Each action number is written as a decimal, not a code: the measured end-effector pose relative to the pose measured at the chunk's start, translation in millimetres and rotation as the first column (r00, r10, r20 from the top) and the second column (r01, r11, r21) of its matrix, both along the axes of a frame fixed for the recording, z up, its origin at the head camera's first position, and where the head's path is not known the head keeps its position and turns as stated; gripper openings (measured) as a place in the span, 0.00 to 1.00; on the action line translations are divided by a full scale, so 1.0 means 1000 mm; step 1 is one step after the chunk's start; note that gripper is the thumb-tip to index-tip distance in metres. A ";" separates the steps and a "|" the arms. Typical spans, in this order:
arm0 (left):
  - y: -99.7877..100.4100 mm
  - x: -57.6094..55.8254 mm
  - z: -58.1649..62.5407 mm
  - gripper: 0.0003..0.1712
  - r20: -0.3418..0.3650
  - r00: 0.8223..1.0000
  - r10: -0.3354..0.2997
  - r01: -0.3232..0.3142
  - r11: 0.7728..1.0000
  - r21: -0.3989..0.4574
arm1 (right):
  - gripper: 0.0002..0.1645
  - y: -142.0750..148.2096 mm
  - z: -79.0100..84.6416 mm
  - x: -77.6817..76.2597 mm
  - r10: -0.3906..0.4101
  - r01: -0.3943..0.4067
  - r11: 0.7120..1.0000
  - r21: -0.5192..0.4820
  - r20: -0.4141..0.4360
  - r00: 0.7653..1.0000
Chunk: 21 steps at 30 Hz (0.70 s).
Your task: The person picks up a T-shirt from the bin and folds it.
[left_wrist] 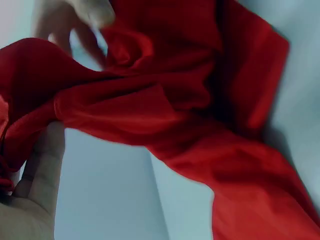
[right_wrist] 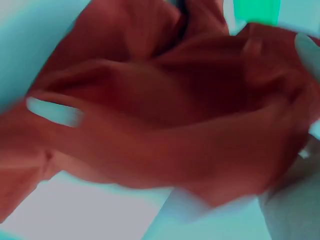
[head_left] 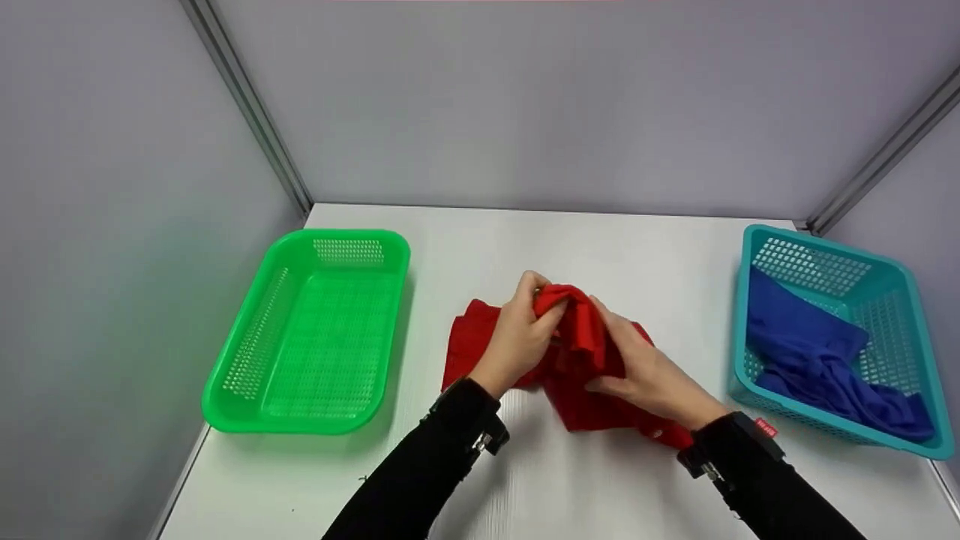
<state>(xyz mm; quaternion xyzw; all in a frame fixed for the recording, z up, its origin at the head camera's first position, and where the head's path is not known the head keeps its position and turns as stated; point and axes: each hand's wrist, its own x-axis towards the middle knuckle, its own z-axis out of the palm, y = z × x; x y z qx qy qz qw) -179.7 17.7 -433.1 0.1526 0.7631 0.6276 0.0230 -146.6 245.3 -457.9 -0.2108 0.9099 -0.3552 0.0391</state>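
A crumpled red garment (head_left: 581,337) is bunched up between both hands over the white table, its lower parts spreading out to either side. My left hand (head_left: 517,334) grips the upper edge of the cloth, thumb in front. On the other side my right hand (head_left: 645,367) holds the bunch between its thumb and fingers. In the left wrist view the garment (left_wrist: 135,107) drapes in loose folds, with a finger (left_wrist: 45,165) under its edge. Blurred folds of the garment (right_wrist: 165,140) fill much of the right wrist view, and a fingertip (right_wrist: 55,111) shows against them.
A green plastic basket (head_left: 306,424) stands left of the hands, with nothing lying in it. At the right is a teal basket (head_left: 919,330) with a blue cloth (head_left: 814,352) crumpled inside. Grey panels (head_left: 525,105) enclose the white table (head_left: 600,240) at the back and sides.
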 end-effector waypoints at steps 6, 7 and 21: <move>0.007 0.007 0.004 0.16 -0.045 0.994 -0.098 0.098 0.995 -0.012 | 0.23 -0.014 0.005 -0.002 -0.206 0.195 0.975 -0.103 -0.111 0.972; 0.006 0.007 0.002 0.21 -0.032 0.991 -0.127 0.127 0.992 -0.005 | 0.18 -0.013 0.009 -0.003 -0.235 0.222 0.962 -0.156 -0.066 0.970; 0.019 0.022 -0.062 0.48 -0.384 0.923 -0.020 -0.212 0.806 -0.552 | 0.09 -0.008 0.057 -0.002 -0.185 0.387 0.688 -0.613 0.368 0.911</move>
